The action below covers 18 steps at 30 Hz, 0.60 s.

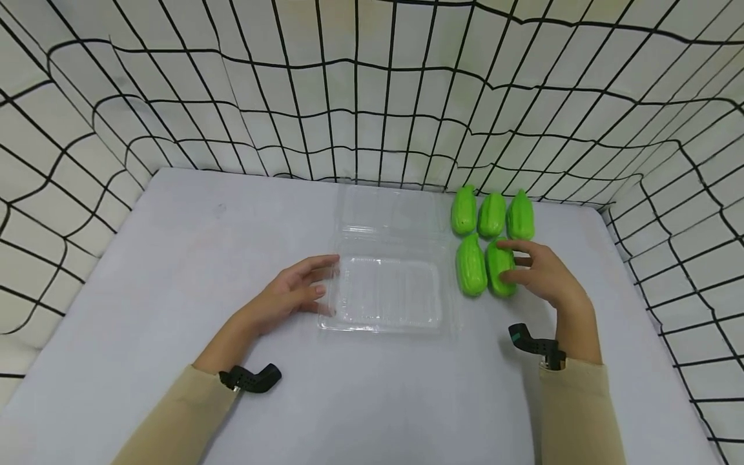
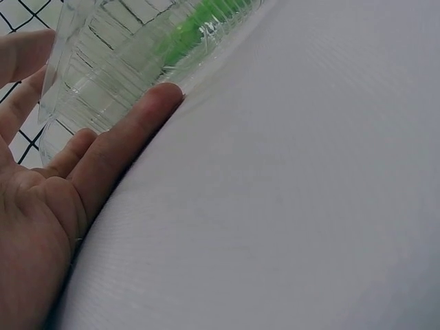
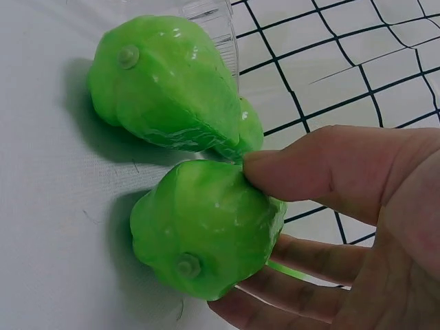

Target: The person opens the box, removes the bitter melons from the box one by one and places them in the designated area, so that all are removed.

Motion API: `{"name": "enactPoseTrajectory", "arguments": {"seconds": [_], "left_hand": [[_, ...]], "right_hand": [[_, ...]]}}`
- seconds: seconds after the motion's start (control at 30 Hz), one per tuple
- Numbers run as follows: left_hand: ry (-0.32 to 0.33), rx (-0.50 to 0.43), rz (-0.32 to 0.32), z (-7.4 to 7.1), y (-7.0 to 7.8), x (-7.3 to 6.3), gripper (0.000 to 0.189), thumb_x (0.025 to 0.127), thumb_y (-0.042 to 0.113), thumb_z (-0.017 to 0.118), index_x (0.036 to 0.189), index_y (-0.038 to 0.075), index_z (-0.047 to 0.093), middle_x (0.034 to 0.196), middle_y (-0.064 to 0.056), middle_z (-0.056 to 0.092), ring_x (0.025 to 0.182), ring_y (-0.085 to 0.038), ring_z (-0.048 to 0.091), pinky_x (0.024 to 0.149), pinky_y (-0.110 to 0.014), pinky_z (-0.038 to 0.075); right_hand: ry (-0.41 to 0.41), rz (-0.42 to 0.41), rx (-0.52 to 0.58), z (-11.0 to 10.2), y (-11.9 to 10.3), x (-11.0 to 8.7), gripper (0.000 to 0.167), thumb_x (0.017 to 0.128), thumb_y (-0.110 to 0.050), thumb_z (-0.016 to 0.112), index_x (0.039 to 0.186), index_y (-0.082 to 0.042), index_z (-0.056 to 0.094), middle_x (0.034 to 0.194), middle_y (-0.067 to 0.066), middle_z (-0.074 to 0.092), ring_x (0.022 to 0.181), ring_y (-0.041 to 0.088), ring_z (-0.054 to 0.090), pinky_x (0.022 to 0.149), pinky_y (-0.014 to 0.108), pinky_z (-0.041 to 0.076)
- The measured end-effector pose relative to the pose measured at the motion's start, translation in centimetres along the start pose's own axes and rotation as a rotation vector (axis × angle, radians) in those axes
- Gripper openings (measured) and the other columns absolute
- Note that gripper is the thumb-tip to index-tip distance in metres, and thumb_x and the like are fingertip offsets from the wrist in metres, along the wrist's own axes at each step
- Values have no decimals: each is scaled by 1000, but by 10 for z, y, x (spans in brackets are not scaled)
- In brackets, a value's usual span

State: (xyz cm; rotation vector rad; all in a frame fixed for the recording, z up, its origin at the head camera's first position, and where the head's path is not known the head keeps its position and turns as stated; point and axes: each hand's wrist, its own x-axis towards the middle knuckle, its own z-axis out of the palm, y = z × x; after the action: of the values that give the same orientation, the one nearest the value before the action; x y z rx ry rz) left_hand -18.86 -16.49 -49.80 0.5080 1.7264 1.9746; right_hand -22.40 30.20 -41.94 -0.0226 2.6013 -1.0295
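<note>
An opened clear plastic clamshell container (image 1: 389,290) lies on the white table with its lid folded back. Beside its left edge is my left hand (image 1: 296,287), its loosely extended fingers touching the container's side; the left wrist view has the fingers (image 2: 127,148) against its ribbed wall. Two glossy green, ridged fruits stand right of the container. My right hand (image 1: 543,274) pinches the right one, the green fruit (image 1: 500,268), between thumb and fingers. The other fruit (image 1: 471,266) lies just left of it. Whether the held fruit is lifted, I cannot tell.
Three more green fruits (image 1: 491,215) form a row behind, near the back edge of the white table (image 1: 174,271). A black wire grid (image 1: 372,116) encloses the table at the back and both sides. Each wrist wears a black camera mount (image 1: 250,379).
</note>
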Motion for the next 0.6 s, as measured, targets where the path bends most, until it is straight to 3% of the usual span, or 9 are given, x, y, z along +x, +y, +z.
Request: {"name": "enactPoseTrajectory", "arguments": {"seconds": [0.17, 0.3, 0.43, 0.6], "left_hand": [[1, -9, -3, 4, -10, 4, 59, 100, 5, 56, 153, 3, 33, 162, -14, 25, 149, -34, 23, 87, -50, 59], [-11, -9, -21, 8, -15, 5, 57, 100, 6, 57, 153, 4, 35, 159, -17, 30, 146, -34, 27, 88, -51, 58], [-13, -4, -7, 8, -15, 9, 55, 100, 4, 55, 152, 3, 36, 155, -20, 33, 144, -35, 30, 87, -52, 59], [-15, -15, 23, 6, -15, 13, 61, 101, 4, 53, 156, 7, 28, 160, -18, 26, 146, -38, 26, 85, -53, 59]], "right_hand": [[23, 17, -14, -3, 7, -1, 61, 92, -21, 69, 149, -15, 46, 159, 20, 31, 143, 46, 34, 105, 70, 38], [105, 15, -25, -6, 12, -8, 61, 95, -27, 66, 150, -14, 44, 160, 21, 29, 142, 49, 33, 104, 69, 40], [230, -45, 2, -8, 10, -13, 57, 98, -28, 63, 149, -12, 46, 159, 21, 31, 140, 51, 35, 105, 67, 40], [338, -131, 51, -7, 2, -15, 51, 97, -26, 64, 144, -11, 51, 157, 15, 37, 144, 40, 35, 111, 58, 39]]}}
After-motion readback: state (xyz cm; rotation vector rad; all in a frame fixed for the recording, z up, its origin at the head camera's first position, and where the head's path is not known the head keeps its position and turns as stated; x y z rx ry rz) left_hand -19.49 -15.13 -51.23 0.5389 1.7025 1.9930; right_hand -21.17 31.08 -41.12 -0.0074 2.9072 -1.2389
